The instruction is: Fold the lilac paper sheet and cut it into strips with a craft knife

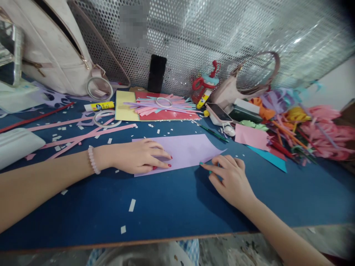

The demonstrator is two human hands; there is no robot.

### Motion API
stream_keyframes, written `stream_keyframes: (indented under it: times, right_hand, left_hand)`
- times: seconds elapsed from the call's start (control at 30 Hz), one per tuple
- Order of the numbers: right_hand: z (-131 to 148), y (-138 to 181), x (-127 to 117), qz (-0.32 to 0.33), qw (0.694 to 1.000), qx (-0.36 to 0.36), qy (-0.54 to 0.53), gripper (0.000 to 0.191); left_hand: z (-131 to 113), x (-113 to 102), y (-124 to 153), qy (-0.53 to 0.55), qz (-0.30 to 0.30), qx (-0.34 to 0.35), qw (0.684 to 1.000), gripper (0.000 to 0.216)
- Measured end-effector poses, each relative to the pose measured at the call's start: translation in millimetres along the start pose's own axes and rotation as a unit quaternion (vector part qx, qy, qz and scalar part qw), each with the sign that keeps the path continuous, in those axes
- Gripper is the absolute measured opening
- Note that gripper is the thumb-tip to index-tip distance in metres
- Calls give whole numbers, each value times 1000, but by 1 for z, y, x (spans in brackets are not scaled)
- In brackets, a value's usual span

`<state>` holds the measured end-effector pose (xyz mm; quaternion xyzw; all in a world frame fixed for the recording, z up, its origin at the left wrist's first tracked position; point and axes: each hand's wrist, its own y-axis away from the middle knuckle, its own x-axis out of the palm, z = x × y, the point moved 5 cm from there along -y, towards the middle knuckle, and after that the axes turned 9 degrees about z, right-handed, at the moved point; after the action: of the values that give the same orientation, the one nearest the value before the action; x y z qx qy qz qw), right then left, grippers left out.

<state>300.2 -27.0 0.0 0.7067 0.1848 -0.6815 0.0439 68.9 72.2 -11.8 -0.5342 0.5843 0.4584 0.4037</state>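
Observation:
A lilac paper sheet (191, 149) lies flat on the blue table (155, 207). My left hand (138, 157) rests on its left part, fingers pressed flat together on the paper, a bead bracelet on the wrist. My right hand (230, 177) sits at the sheet's lower right edge. Its fingers are curled and the index finger points at the paper's edge. A thin green tip, perhaps a pencil, shows by that fingertip; I cannot make out whether the hand grips it.
Pink paper strips (83, 135), tape rings (107, 118), a glue stick (98, 106) and scattered scraps lie at left. Coloured sheets with strips (158, 107), a black phone (156, 73), another phone (219, 112), bags and a pile of paper flowers (318, 129) crowd the back and right.

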Motion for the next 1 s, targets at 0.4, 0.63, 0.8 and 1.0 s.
stream_keyframes:
  times: [0.4, 0.63, 0.8, 1.0]
  right_hand:
    - [-83, 29, 12, -3, 993, 100, 58, 36]
    - [-83, 26, 1, 1, 988, 72, 134, 30]
    - [-55, 9, 1, 22, 982, -54, 181, 29]
    - [-61, -19, -7, -63, 997, -4, -52, 23]
  left_hand:
    - [1, 2, 0, 4, 15, -7, 1000, 44]
    - [-1, -1, 0, 44, -26, -12, 999, 44]
    - [-2, -4, -1, 79, -18, -17, 997, 44]
    - [-2, -15, 6, 159, -46, -24, 986, 41]
